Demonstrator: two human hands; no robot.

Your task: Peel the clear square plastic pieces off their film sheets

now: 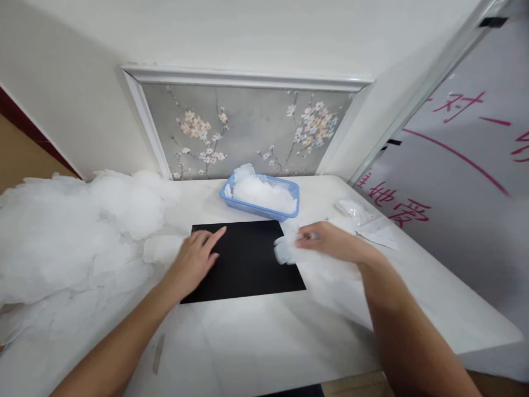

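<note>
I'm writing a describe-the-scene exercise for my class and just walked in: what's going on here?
Two bare hands are at work over a black mat on a white table. The left hand is at the mat's left side, index finger stretched out. The right hand holds a thin, translucent piece, blurred, at the mat's right edge. Behind the mat, a blue basket holds whitish pieces, and a large pale heap covers the table's left side.
</note>
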